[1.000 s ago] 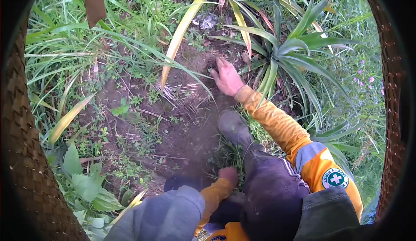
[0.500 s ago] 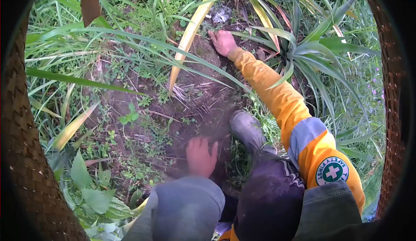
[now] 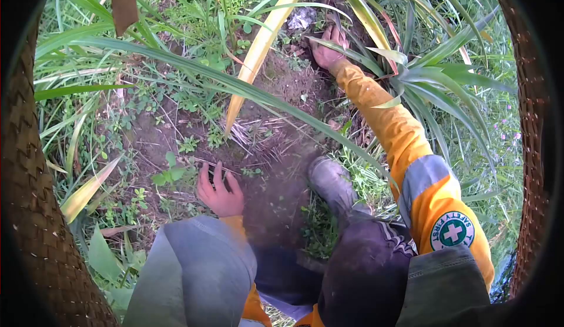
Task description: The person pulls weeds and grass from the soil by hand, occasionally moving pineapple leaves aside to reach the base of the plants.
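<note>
So, biggest first: there's a patch of bare soil (image 3: 273,195) around the middle with scattered dry straw (image 3: 258,136) on it, and a big spiky plant (image 3: 411,75) over at 2 o'clock. Two bent knees fill the bottom, a grey trouser knee (image 3: 205,256) at 7 and a dark one (image 3: 367,262) at 5, with a muddy boot (image 3: 332,186) at 4. An orange sleeve (image 3: 393,130) with a grey band reaches up to the right hand (image 3: 325,58) at 1 o'clock, right by the spiky plant, one of its leaves crossing in front; fingers are partly hidden, so can't tell if they're gripping anything. The left hand (image 3: 220,192) is near 8, low over the soil, fingers loosely spread, nothing visible in it. Smaller stuff: a leafy seedling (image 3: 169,176) just beyond it towards 9, and a whitish crumpled scrap (image 3: 302,18) just past 12.
</note>
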`<state>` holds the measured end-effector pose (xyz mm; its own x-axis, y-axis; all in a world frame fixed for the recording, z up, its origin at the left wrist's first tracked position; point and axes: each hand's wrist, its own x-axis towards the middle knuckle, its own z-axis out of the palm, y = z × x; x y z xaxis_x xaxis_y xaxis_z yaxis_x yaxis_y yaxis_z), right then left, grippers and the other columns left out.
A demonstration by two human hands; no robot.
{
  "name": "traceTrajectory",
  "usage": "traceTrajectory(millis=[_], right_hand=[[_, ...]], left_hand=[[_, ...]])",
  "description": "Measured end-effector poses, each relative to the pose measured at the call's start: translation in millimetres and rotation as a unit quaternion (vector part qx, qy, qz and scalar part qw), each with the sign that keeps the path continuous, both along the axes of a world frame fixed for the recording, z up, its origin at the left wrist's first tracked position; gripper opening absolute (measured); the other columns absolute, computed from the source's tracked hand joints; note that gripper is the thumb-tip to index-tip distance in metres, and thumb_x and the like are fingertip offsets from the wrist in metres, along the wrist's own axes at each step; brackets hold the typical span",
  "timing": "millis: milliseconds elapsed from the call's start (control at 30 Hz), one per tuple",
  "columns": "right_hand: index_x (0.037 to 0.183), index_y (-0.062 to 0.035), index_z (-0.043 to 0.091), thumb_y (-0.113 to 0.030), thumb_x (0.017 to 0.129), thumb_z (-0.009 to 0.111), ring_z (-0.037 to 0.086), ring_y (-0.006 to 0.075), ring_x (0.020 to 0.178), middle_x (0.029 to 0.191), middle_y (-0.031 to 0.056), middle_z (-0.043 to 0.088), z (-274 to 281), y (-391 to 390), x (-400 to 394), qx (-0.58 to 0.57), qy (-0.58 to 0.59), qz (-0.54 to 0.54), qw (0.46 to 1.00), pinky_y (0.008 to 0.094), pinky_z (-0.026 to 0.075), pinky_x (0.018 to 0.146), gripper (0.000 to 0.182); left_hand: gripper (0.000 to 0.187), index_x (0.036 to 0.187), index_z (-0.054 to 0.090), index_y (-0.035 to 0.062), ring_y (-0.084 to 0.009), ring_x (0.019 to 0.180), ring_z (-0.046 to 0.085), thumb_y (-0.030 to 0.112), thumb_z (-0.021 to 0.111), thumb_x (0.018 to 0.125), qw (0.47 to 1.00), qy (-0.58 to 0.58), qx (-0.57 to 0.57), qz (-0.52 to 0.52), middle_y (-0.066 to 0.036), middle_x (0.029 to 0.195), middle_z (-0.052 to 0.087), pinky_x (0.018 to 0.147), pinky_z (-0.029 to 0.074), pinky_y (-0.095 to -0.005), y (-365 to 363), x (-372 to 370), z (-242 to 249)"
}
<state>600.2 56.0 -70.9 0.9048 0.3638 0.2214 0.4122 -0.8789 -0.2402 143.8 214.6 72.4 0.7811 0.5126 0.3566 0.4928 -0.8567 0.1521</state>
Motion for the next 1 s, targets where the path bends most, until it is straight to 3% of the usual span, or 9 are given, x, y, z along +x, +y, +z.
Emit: traceTrajectory(millis=[67, 167, 233, 267, 367, 500, 700, 833, 1000], right_hand=[[0.144, 0.0184, 0.046, -0.054, 0.098, 0.058, 0.045, 0.0589, 0.132, 0.147, 0.0400, 0.046, 14, 14, 8, 0.041, -0.049, -0.046, 0.997, 0.0669, 0.037, 0.110, 0.087], [0.135, 0.0020, 0.064, -0.052, 0.097, 0.063, 0.051, 0.0523, 0.131, 0.145, 0.0276, 0.056, 27, 30, 31, 0.071, 0.047, -0.128, 0.988, 0.0640, 0.043, 0.105, 0.066], [0.123, -0.0028, 0.074, -0.048, 0.098, 0.063, 0.064, 0.0468, 0.116, 0.125, 0.0249, 0.070, 15, 35, 59, 0.148, 0.099, -0.101, 0.979, 0.0570, 0.050, 0.100, 0.052], [0.107, -0.0098, 0.081, -0.046, 0.099, 0.063, 0.072, 0.0441, 0.096, 0.099, 0.0239, 0.075, 4, 41, 65, 0.194, 0.063, -0.120, 0.972, 0.0512, 0.054, 0.091, 0.042], [0.114, -0.0148, 0.080, -0.045, 0.097, 0.065, 0.074, 0.0410, 0.095, 0.103, 0.0200, 0.077, -3, 33, 83, 0.194, 0.105, -0.173, 0.960, 0.0506, 0.055, 0.089, 0.038], [0.118, -0.0040, 0.075, -0.049, 0.099, 0.057, 0.066, 0.0467, 0.113, 0.121, 0.0266, 0.071, 3, 38, 82, 0.099, 0.131, -0.168, 0.972, 0.0550, 0.048, 0.103, 0.052], [0.113, -0.0080, 0.078, -0.047, 0.090, 0.072, 0.072, 0.0376, 0.107, 0.113, 0.0166, 0.077, 5, 23, 64, 0.208, 0.087, -0.067, 0.972, 0.0485, 0.051, 0.100, 0.046], [0.106, -0.0077, 0.079, -0.039, 0.093, 0.071, 0.072, 0.0364, 0.102, 0.107, 0.0170, 0.077, 9, 31, 62, 0.263, 0.059, -0.038, 0.962, 0.0488, 0.052, 0.097, 0.035], [0.119, 0.0001, 0.071, -0.035, 0.089, 0.074, 0.061, 0.0444, 0.116, 0.116, 0.0255, 0.068, 45, 69, 52, 0.296, -0.038, -0.004, 0.954, 0.0473, 0.049, 0.105, 0.046]], left_hand=[[0.035, 0.132, 0.067, 0.0112, -0.0401, 0.130, 0.053, 0.018, 0.068, 0.097, 1.000, 0.001, -0.002, -0.001, -0.016, 0.145, 0.057, 0.109, 0.041, -0.0554, 0, 0, 1], [0.036, 0.130, 0.068, 0.0124, -0.0389, 0.128, 0.056, 0.020, 0.070, 0.096, 1.000, -0.004, -0.001, 0.001, -0.015, 0.144, 0.059, 0.108, 0.042, -0.0550, 1, 0, -2], [0.035, 0.128, 0.070, 0.0153, -0.0372, 0.126, 0.058, 0.021, 0.071, 0.094, 1.000, 0.001, 0.008, 0.011, -0.012, 0.143, 0.060, 0.106, 0.045, -0.0532, 2, -2, -4], [0.035, 0.128, 0.070, 0.0153, -0.0370, 0.125, 0.059, 0.021, 0.071, 0.093, 1.000, 0.007, 0.018, 0.015, -0.012, 0.142, 0.061, 0.105, 0.046, -0.0534, 2, 0, -3], [0.034, 0.127, 0.071, 0.0153, -0.0369, 0.125, 0.059, 0.021, 0.072, 0.093, 1.000, -0.011, 0.009, 0.008, -0.013, 0.142, 0.060, 0.104, 0.046, -0.0538, 2, 2, 0], [0.036, 0.128, 0.071, 0.0153, -0.0371, 0.123, 0.060, 0.020, 0.072, 0.092, 1.000, -0.012, -0.004, 0.011, -0.013, 0.142, 0.061, 0.104, 0.046, -0.0543, 2, 3, 0], [0.036, 0.127, 0.071, 0.0149, -0.0369, 0.122, 0.060, 0.018, 0.072, 0.091, 1.000, -0.018, -0.005, 0.004, -0.013, 0.140, 0.061, 0.103, 0.046, -0.0541, 4, 3, 2], [0.032, 0.124, 0.068, 0.0016, -0.0439, 0.126, 0.055, 0.015, 0.067, 0.095, 0.999, -0.017, -0.036, -0.008, -0.022, 0.141, 0.058, 0.108, 0.041, -0.0589, 3, 3, 2], [0.035, 0.126, 0.068, 0.0076, -0.0418, 0.126, 0.055, 0.018, 0.071, 0.093, 1.000, -0.007, -0.023, -0.002, -0.018, 0.144, 0.058, 0.107, 0.042, -0.0572, 4, 0, 1]])
